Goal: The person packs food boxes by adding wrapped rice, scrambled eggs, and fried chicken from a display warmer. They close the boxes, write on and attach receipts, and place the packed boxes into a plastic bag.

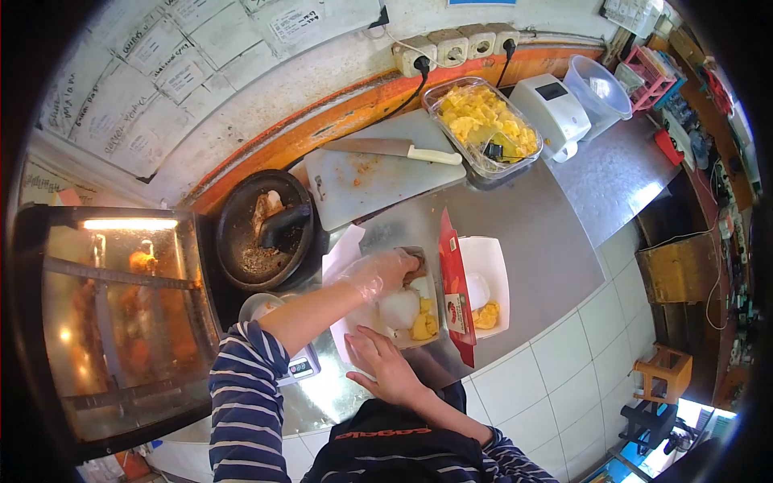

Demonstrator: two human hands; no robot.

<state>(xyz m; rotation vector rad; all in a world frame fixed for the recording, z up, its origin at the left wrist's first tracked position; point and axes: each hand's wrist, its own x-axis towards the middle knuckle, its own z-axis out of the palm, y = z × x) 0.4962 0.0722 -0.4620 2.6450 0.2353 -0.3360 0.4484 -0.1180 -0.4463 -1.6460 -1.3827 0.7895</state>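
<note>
Touching a brown piece of food [416, 271] inside our open box [437, 299], beside a white mound [399, 309], our gloved left hand [382, 274] hides its fingertips; we cannot tell whether they clamp. Our bare right hand [385, 367], fingers apart, lies by the box's pale flap [341, 327]. A red lid [456, 278] stands between us and the second box [498, 278]. Beyond lie a mortar [231, 221], cutting board [346, 193] and knife [394, 150].

Fisheye curvature, glare on steel counter [541, 229]
</note>
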